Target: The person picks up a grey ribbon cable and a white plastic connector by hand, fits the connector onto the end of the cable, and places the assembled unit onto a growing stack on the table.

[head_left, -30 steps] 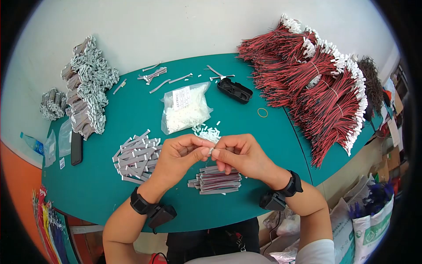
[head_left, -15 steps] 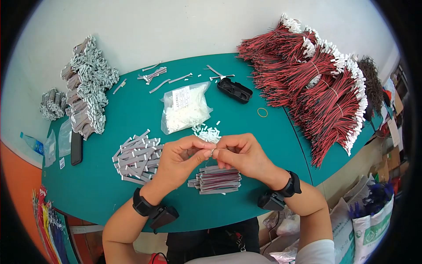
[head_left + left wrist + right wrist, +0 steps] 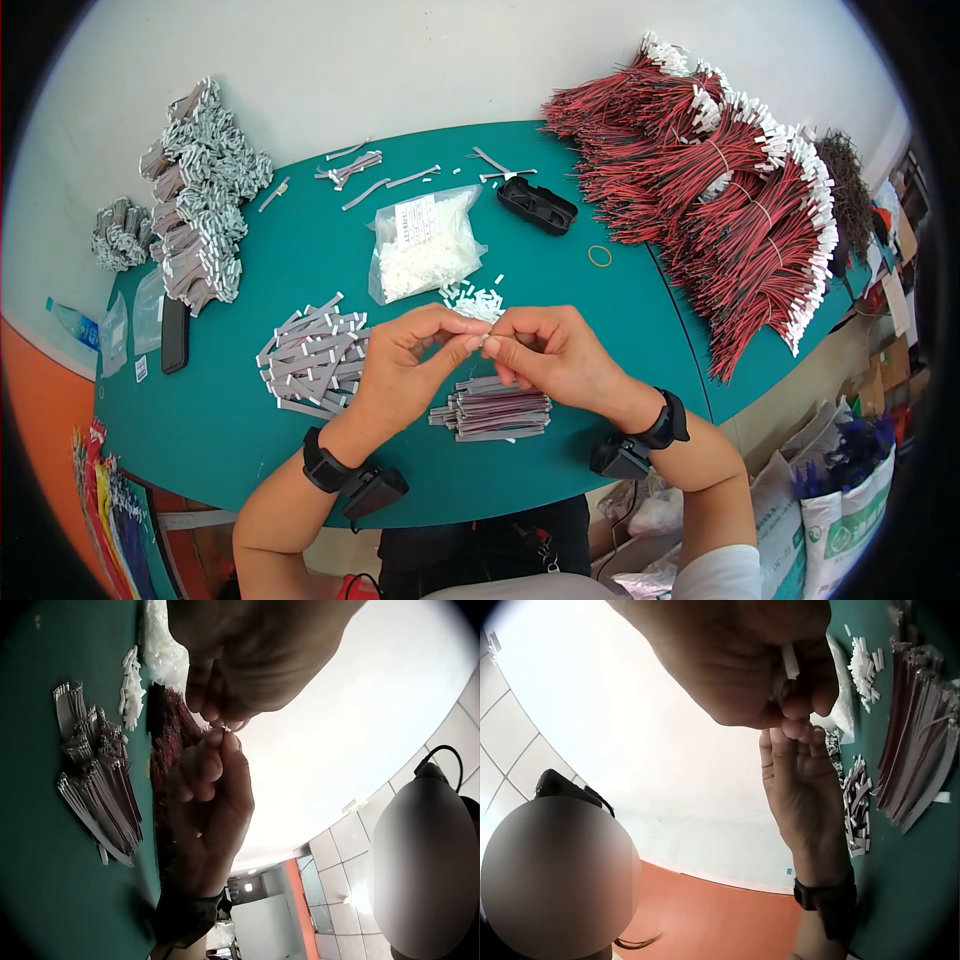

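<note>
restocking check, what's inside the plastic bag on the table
Small white pieces show through the bag. What lies behind its label or deep under the outer pieces is covered and cannot be seen.

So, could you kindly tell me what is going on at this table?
A person's left hand and right hand meet fingertip to fingertip above a green table, pinching a tiny pale piece, too small to identify. The right hand's curled fingers also hold a white rectangular plastic piece. A stack of flat gray strips lies nearer the body; loose small white plastic pieces lie just beyond the hands.
</note>
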A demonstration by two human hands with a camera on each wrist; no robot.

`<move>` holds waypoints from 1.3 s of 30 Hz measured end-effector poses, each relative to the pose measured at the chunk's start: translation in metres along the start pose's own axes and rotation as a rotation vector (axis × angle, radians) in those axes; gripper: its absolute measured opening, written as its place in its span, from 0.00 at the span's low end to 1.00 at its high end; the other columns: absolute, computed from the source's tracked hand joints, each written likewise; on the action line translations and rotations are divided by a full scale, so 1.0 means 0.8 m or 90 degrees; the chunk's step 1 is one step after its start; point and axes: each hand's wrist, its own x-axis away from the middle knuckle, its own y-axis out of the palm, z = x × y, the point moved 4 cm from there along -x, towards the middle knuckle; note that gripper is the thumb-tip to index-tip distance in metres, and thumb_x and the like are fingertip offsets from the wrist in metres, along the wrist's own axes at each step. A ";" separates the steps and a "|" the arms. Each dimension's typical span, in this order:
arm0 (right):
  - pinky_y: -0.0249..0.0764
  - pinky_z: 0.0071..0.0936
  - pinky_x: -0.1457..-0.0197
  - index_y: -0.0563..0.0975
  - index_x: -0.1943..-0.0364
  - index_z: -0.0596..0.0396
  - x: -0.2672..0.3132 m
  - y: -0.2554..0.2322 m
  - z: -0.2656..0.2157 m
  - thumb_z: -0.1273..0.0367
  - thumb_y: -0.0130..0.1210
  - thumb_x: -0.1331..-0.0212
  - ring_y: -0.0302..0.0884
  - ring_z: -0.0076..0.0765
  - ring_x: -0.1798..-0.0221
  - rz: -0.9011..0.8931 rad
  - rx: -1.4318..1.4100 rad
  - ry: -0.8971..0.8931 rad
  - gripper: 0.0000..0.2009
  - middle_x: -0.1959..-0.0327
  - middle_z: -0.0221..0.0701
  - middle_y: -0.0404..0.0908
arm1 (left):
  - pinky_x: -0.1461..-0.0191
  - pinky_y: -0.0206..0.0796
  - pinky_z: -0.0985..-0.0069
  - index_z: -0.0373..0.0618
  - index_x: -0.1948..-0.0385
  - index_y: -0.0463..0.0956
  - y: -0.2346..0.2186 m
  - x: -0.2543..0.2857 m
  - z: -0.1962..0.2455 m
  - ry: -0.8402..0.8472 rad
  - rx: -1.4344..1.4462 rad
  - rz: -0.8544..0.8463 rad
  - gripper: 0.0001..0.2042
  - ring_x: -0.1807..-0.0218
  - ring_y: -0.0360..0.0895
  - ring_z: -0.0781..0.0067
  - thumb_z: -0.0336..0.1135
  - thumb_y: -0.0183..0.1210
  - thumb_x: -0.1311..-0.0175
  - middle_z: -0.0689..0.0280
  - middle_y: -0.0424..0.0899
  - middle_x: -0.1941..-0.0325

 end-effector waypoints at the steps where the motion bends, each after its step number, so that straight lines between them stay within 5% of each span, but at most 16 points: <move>1: 0.52 0.14 0.82 0.74 0.76 0.57 0.000 0.000 0.000 0.69 0.51 0.38 0.58 0.08 0.83 0.000 -0.004 -0.002 0.10 0.84 0.19 0.71 | 0.53 0.68 0.79 0.37 0.64 0.79 0.000 0.000 0.000 -0.002 0.006 0.000 0.06 0.60 0.77 0.77 0.23 0.58 0.42 0.63 0.81 0.63; 13: 0.59 0.11 0.79 0.75 0.73 0.56 0.004 0.001 0.000 0.67 0.51 0.37 0.65 0.10 0.81 0.010 0.041 -0.038 0.09 0.82 0.21 0.74 | 0.52 0.70 0.79 0.33 0.63 0.77 0.004 0.003 0.003 0.022 -0.028 -0.006 0.06 0.58 0.77 0.76 0.20 0.56 0.41 0.62 0.79 0.63; 16: 0.57 0.12 0.80 0.75 0.72 0.56 0.000 -0.002 0.000 0.66 0.51 0.36 0.63 0.10 0.81 -0.016 -0.015 0.002 0.09 0.83 0.20 0.72 | 0.57 0.67 0.81 0.37 0.59 0.76 0.006 -0.001 0.003 -0.003 0.046 -0.014 0.08 0.64 0.75 0.78 0.29 0.54 0.36 0.64 0.79 0.68; 22: 0.55 0.14 0.81 0.74 0.72 0.57 -0.001 0.000 0.001 0.67 0.49 0.36 0.60 0.10 0.82 -0.039 -0.042 0.013 0.10 0.85 0.19 0.69 | 0.68 0.57 0.84 0.41 0.67 0.68 0.003 -0.002 0.002 -0.051 -0.077 -0.117 0.14 0.73 0.62 0.84 0.43 0.45 0.29 0.72 0.66 0.76; 25: 0.55 0.14 0.80 0.74 0.72 0.57 -0.002 0.003 0.007 0.67 0.49 0.36 0.60 0.11 0.82 -0.058 -0.032 -0.002 0.10 0.84 0.20 0.69 | 0.69 0.54 0.84 0.43 0.72 0.64 0.000 -0.002 0.001 -0.056 -0.184 -0.152 0.13 0.73 0.57 0.85 0.42 0.44 0.29 0.73 0.61 0.77; 39: 0.57 0.15 0.81 0.74 0.72 0.58 0.003 0.008 0.005 0.66 0.46 0.35 0.61 0.13 0.83 -0.118 -0.015 0.048 0.12 0.85 0.22 0.69 | 0.73 0.50 0.78 0.40 0.74 0.62 0.004 0.000 -0.003 -0.056 -0.154 -0.171 0.15 0.75 0.53 0.80 0.42 0.42 0.29 0.69 0.57 0.80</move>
